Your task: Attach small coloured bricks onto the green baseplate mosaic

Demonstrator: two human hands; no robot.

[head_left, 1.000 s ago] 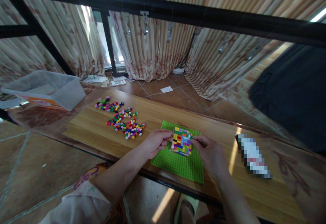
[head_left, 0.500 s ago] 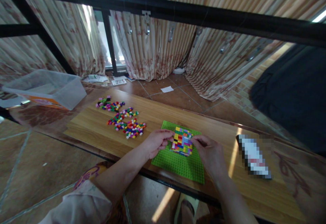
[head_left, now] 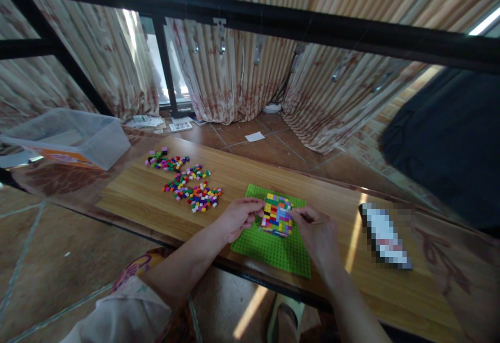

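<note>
A square build of many-coloured toy bricks (head_left: 278, 215) stands on a green studded baseplate (head_left: 269, 254). At its left edge is my left hand (head_left: 240, 218), thumb and forefinger pinched together, the other fingers curled. My right hand (head_left: 316, 226) is closed in a pinch at the right edge of the build, its fingertips touching or almost touching the top bricks. Anything small between the fingertips of either hand is too small to make out. Loose small bricks (head_left: 201, 197) in mixed colours lie scattered on the wooden board (head_left: 238, 171), left of the baseplate.
A clear plastic box (head_left: 105, 142) with an orange label stands at the far left. On the right of the board lies a pixelated flat object (head_left: 385, 236). A black metal bar (head_left: 250, 20) crosses in front of the curtains (head_left: 242, 83). Papers (head_left: 254, 136) lie on the floor.
The whole view has shifted slightly. Both hands stay at the sides of the brick build, with no clear change in their grip.
</note>
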